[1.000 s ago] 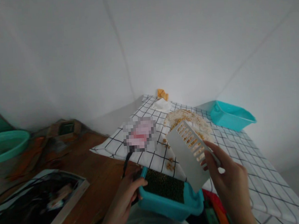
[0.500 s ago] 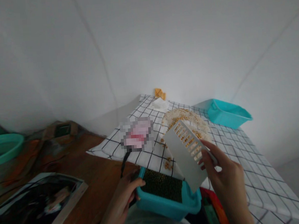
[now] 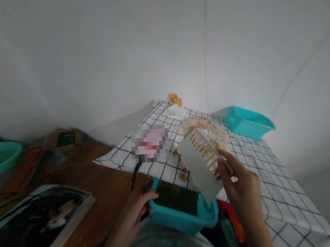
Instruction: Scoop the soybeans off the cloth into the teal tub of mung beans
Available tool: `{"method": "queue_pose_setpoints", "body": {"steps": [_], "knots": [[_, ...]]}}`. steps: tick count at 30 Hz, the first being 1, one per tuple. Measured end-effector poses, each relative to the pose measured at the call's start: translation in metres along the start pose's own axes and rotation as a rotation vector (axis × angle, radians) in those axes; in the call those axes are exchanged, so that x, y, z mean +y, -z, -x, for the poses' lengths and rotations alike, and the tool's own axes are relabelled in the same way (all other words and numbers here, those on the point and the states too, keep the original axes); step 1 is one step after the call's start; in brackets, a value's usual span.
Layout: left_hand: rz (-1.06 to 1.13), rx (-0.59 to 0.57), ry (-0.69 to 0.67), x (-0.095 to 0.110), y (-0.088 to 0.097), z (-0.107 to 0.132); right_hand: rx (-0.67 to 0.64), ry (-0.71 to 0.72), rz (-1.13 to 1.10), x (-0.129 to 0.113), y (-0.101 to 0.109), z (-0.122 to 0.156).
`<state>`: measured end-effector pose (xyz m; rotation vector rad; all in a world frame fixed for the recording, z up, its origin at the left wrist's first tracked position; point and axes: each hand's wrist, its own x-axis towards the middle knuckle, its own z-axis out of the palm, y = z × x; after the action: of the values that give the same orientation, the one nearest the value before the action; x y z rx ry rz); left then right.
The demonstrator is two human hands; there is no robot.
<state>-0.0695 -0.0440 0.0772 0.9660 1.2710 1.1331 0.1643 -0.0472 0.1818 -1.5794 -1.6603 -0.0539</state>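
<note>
At the far left a green basin [image 3: 1,157] sits on the wooden worktop [image 3: 101,187], with a dark framed picture [image 3: 39,224] lying nearer the person. Compared with a second ago these items sit slightly further left and lower in view, which indicates head movement rather than any displacement of the objects. The left hand [image 3: 131,218] remains closed around the left end of the teal tray [image 3: 182,219], thumb on the rim; the tray is filled with small dark green beans [image 3: 176,199] and is held close to the body at the worktop edge, in the same position as before. Behind it, a checked cloth [image 3: 269,176] covers the worktop and carries a blurred pink item [image 3: 149,143], scattered yellow beans [image 3: 183,174] and a round pile of mixed grain [image 3: 203,126]. The right hand [image 3: 242,193] remains clamped on the handle end of the white slotted scoop [image 3: 202,164], which is tilted with its lower corner just above the tray's right end; its angle and height have barely altered. A second teal tray [image 3: 248,122] stands well apart at the far right. The judgement is that the sorting work is paused in a steady hold, with no beans transferred in this interval.
</note>
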Motion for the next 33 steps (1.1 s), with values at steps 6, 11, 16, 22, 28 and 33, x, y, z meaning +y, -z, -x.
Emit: {"method": "queue_pose_setpoints", "body": {"steps": [6,11,16,22,28,33], "knots": [[-0.033,-0.038,-0.074,0.019,0.004,0.014,0.006,0.017,0.001,0.003,-0.001,-0.002],[-0.067,-0.040,-0.075,0.022,0.010,0.017,0.045,0.000,0.012,0.001,0.003,-0.003],[-0.066,-0.037,-0.095,0.014,0.011,0.013,0.034,-0.007,0.007,0.001,0.004,-0.001],[-0.054,0.003,-0.025,0.013,0.005,0.008,0.021,0.014,0.006,0.000,0.002,0.001],[-0.033,-0.032,-0.041,-0.001,0.008,0.003,0.046,-0.020,0.031,0.002,0.005,-0.001],[-0.122,-0.094,-0.200,-0.019,0.021,0.004,0.010,-0.031,0.013,0.002,0.002,0.003]]}}
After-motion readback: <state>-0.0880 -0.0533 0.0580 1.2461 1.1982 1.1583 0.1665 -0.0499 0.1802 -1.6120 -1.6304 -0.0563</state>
